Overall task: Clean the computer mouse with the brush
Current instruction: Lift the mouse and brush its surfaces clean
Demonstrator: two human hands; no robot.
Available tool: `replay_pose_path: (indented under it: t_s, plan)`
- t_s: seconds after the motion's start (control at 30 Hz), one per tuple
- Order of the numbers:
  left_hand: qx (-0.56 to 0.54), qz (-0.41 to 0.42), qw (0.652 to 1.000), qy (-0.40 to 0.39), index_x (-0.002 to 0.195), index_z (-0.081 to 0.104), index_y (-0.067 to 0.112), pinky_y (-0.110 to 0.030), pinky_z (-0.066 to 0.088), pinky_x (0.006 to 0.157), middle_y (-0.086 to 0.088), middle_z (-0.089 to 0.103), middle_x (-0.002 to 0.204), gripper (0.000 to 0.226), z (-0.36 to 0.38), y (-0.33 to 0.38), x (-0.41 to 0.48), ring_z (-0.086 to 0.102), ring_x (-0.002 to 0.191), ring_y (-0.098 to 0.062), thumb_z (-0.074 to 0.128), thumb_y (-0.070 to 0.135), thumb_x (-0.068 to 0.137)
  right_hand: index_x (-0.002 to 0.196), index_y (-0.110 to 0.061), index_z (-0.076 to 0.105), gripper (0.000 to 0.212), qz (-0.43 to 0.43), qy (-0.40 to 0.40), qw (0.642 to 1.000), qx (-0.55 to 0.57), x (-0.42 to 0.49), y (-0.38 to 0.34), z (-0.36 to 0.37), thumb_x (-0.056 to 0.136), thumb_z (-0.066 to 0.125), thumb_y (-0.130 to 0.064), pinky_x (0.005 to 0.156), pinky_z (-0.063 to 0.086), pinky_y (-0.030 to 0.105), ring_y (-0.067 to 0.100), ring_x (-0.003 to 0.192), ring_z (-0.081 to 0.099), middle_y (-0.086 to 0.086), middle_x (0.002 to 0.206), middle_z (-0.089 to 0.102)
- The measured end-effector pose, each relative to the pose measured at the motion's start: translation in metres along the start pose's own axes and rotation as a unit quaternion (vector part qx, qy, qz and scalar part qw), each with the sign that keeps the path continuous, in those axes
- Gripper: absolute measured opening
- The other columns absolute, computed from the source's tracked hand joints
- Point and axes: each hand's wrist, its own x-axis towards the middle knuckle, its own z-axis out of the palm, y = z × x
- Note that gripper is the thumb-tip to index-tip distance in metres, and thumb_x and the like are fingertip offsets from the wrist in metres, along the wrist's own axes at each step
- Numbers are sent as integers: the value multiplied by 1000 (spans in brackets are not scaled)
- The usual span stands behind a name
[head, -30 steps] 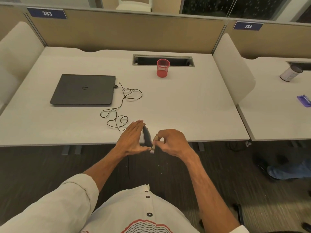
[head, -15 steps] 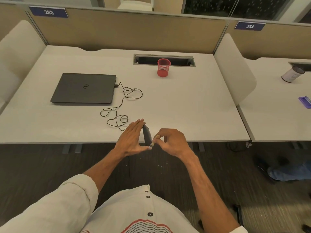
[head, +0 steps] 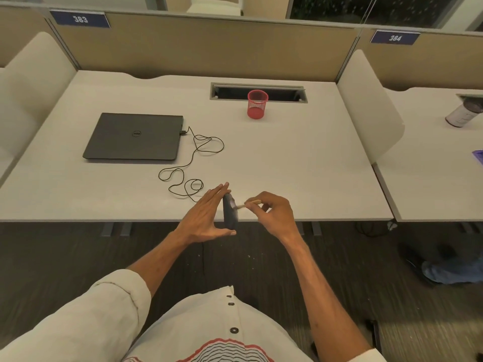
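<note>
Now | mouse in left grip | brush on mouse, right grip

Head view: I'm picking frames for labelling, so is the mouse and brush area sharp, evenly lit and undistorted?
Head view: the brush tip blurs into a pale smear against the mouse, and the right hand is slightly soft; the left hand and laptop are crisp. Head view: the wide-angle lens bows the desk edges and partition; warm, even light, no glare on the desk.

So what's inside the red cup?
Nothing sticks out of the red mesh cup, and the part of its inside that shows looks empty. The near wall covers the very bottom.
</note>
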Motion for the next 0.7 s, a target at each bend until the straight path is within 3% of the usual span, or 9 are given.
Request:
replay_pose_path:
  t_s: [0.13, 0.27, 0.4, 0.57, 0.7]
  plan:
    - [-9, -12, 1000, -6, 172, -8, 29, -52, 17, 138, 11, -12, 181, 133, 3, -3, -2, -1, 170, -17, 80, 71, 82, 84, -43, 78, 11, 4, -22, 999, -23, 4, 2, -12, 94, 78, -49, 79, 66, 38, 7, 83, 70, -43, 87, 69]
    - [-15, -10, 1000, -2, 172, -8, 29, -51, 16, 138, 11, -10, 181, 134, 3, -2, 0, -1, 170, -18, 82, 69, 81, 100, -43, 80, 8, -17, 47, 999, 11, 9, -4, -7, 98, 76, -50, 77, 66, 33, 2, 92, 71, -49, 93, 66]
    - [-16, -7, 1000, 5, 172, -6, 27, -49, 14, 138, 11, -8, 182, 133, 1, -1, 2, 0, 170, -16, 84, 66, 82, 108, -41, 82, 15, -28, 55, 998, 20, 10, -7, 4, 99, 75, -52, 76, 66, 33, 0, 96, 69, -50, 99, 66]
    - [5, -21, 1000, 4, 173, -4, 26, -50, 16, 138, 9, -7, 182, 133, 0, -3, 3, 2, 170, -18, 81, 72, 81, 87, -38, 80, 15, -1, 53, 999, -2, 8, 1, 7, 95, 78, -50, 69, 57, 25, -4, 92, 67, -42, 82, 67]
    - [27, -44, 999, -1, 173, -3, 26, -50, 18, 138, 7, -6, 182, 133, 0, -1, 4, 2, 170, -21, 77, 78, 80, 88, -36, 81, 20, -14, 110, 994, -24, 7, -10, 11, 95, 73, -54, 64, 54, 21, 0, 79, 67, -43, 82, 63]
